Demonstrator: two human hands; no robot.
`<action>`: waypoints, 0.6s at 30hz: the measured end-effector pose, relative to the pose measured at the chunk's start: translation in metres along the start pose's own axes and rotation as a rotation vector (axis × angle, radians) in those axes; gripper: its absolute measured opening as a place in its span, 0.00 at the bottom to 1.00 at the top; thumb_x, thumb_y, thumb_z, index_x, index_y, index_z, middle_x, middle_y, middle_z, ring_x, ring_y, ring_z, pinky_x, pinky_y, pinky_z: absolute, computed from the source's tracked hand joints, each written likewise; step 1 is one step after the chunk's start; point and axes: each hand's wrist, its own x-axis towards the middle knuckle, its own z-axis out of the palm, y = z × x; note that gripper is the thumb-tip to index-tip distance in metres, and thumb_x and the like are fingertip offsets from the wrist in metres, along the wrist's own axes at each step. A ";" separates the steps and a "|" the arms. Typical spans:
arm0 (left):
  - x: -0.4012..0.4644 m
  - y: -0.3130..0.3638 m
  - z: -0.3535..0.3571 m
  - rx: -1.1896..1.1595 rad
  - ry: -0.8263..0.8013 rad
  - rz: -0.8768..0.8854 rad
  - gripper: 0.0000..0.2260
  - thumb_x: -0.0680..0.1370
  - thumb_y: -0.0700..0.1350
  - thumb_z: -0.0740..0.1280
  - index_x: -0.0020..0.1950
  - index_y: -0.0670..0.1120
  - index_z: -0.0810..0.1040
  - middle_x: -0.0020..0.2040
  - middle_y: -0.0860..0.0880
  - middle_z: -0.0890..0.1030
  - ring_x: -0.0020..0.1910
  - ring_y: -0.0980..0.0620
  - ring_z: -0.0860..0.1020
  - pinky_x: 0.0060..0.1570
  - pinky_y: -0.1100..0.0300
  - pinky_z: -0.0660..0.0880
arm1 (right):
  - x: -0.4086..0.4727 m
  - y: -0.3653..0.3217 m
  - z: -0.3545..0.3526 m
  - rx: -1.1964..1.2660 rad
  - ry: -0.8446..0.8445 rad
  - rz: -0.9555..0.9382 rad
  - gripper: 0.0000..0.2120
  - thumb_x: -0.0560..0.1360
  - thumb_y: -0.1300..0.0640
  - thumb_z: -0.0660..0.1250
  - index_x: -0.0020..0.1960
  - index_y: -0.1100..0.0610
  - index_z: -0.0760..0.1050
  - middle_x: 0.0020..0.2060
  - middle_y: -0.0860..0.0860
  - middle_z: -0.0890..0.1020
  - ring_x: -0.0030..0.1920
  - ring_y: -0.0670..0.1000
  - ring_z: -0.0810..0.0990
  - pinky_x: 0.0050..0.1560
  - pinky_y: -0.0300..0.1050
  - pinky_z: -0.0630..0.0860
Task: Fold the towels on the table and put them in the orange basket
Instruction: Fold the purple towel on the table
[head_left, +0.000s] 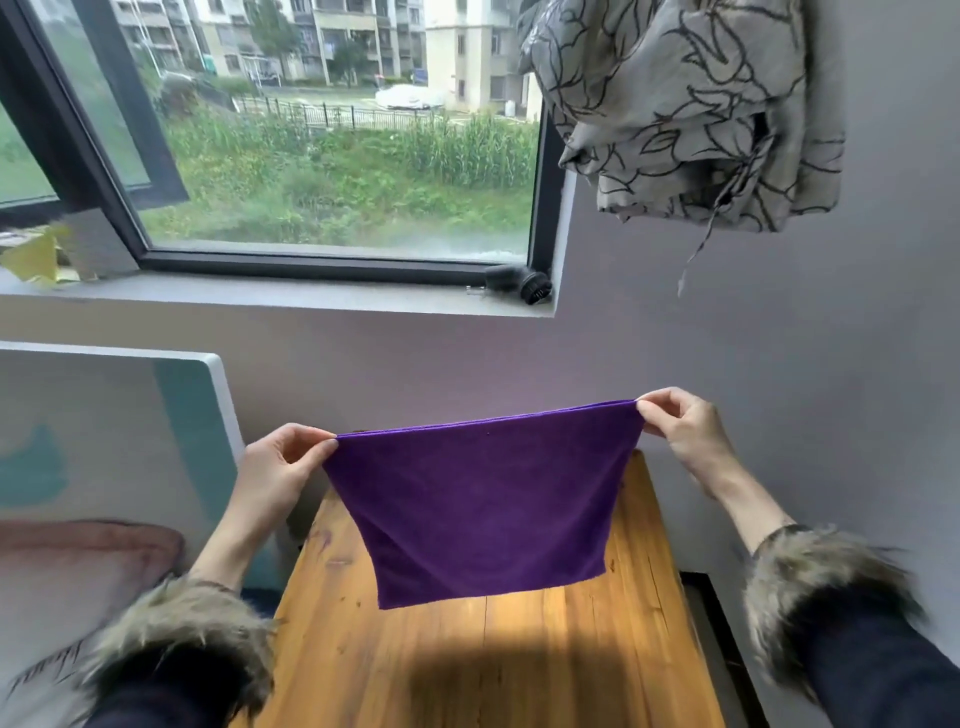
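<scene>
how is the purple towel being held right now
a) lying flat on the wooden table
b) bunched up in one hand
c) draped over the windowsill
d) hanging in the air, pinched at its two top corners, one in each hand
d: the left hand and the right hand each pinch a top corner of the purple towel, which hangs stretched between them above the wooden table.

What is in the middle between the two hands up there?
The purple towel stretches between them in the head view. The left hand pinches one top corner, the right hand the other, and the towel hangs down above the wooden table.
</scene>
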 end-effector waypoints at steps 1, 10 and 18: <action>0.002 0.001 0.001 0.006 -0.013 0.004 0.03 0.73 0.39 0.70 0.42 0.47 0.81 0.40 0.50 0.83 0.40 0.56 0.80 0.39 0.74 0.74 | -0.002 0.000 -0.001 0.020 0.011 0.008 0.07 0.75 0.66 0.65 0.40 0.57 0.76 0.39 0.55 0.79 0.40 0.51 0.77 0.51 0.46 0.76; 0.009 0.002 0.007 0.050 -0.063 0.052 0.07 0.72 0.36 0.71 0.42 0.49 0.81 0.39 0.51 0.83 0.39 0.56 0.80 0.43 0.71 0.75 | -0.011 0.008 -0.009 -0.087 0.070 -0.040 0.06 0.75 0.67 0.65 0.42 0.60 0.76 0.38 0.56 0.80 0.36 0.49 0.77 0.36 0.30 0.76; 0.014 -0.010 0.011 0.370 -0.117 0.143 0.06 0.74 0.36 0.69 0.47 0.42 0.84 0.40 0.47 0.79 0.42 0.49 0.77 0.46 0.62 0.68 | -0.011 0.018 0.002 -0.546 -0.001 -0.168 0.10 0.76 0.65 0.64 0.54 0.64 0.80 0.53 0.58 0.82 0.56 0.56 0.79 0.59 0.44 0.69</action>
